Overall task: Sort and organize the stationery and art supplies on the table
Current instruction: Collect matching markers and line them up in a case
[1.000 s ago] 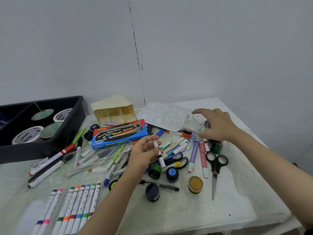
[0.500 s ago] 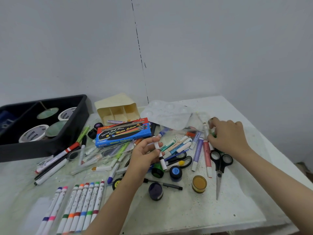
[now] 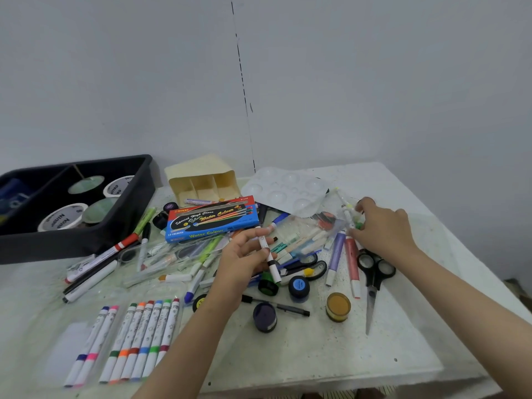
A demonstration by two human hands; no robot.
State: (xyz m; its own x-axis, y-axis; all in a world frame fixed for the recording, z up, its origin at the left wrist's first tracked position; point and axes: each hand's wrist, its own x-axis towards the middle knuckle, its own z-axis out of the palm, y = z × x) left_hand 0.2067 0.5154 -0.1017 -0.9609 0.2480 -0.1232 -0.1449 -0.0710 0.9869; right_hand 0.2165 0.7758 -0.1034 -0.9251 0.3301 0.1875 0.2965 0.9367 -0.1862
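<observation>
at the bench [image 3: 316,355], a black tray [image 3: 72,243] stands far left, with a sorted row of markers [image 3: 138,335] below it. our left hand [image 3: 244,263] pinches a white marker [image 3: 273,270] between thumb and fingertips above the central heap. our right hand [image 3: 385,228] curls over a green-tipped marker [image 3: 349,214] near the scissors [image 3: 373,279]; we cannot tell whether it grips. the risk, we judge: pulling that marker free could snag the clear bag [image 3: 311,228] and scatter the loose pens around it.
</observation>
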